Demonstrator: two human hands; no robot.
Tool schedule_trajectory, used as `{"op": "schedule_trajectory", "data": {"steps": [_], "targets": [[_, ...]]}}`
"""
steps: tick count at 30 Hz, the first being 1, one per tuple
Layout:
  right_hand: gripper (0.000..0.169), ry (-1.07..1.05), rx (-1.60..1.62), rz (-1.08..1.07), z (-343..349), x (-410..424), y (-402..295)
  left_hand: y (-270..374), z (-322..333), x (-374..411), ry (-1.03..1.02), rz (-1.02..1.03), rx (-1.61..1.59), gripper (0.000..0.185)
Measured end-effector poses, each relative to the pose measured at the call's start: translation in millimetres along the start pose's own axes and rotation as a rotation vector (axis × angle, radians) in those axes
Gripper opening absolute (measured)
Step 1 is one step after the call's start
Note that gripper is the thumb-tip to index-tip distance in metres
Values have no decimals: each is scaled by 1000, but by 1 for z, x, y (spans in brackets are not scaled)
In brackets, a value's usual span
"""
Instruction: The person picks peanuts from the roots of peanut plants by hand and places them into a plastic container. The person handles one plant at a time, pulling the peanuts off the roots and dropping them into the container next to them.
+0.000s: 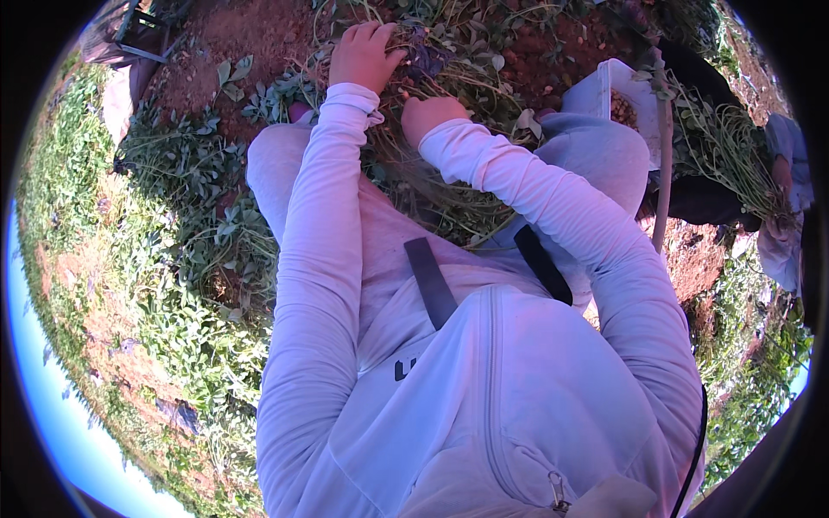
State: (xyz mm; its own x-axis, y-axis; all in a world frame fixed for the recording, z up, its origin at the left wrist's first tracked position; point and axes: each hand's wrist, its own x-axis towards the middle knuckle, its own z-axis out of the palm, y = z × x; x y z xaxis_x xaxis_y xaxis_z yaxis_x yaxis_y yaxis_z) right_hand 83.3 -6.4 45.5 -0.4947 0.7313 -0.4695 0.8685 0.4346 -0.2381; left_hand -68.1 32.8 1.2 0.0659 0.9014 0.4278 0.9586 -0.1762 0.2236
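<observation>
Uprooted leafy plants [460,71], which look like peanut plants, lie tangled on the soil before me and between my knees. My left hand [364,57] grips their stems from above, thumb to the right, beside a piece of dark plastic film [429,59]. Just below it, my right hand [432,118] is curled at the stems and roots. Its fingertips are turned away, so what it holds is hidden. A small reddish thing shows near its fingers. Right of my knee, a white bucket [602,90] leans, with small brown pods [623,110] inside.
A thin wooden pole [664,162] stands beside the bucket. At far right, another person's hands [781,176] hold a bundle of plants [732,152]. A dark frame [144,32] and part of another person [123,90] are at upper left. More cut foliage [188,155] lies at left.
</observation>
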Motion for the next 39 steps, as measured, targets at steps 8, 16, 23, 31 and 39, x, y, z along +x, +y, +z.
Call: {"op": "schedule_trajectory", "data": {"steps": [8,16,23,31,39], "targets": [[34,-491,513,-6,-19,-22,42,-14,11,-6,-10,-38,22,43],[26,728,329,-18,-90,-89,178,-16,-26,4,-389,-418,149,46],[41,612,-538,613,-107,-83,305,5,-44,14,-549,-255,346,43],[55,444,-30,-198,-27,-5,113,5,-23,14,-565,-366,156,71],[75,-138,107,-300,65,-45,15,16,-33,14,-833,-367,351,66]]}}
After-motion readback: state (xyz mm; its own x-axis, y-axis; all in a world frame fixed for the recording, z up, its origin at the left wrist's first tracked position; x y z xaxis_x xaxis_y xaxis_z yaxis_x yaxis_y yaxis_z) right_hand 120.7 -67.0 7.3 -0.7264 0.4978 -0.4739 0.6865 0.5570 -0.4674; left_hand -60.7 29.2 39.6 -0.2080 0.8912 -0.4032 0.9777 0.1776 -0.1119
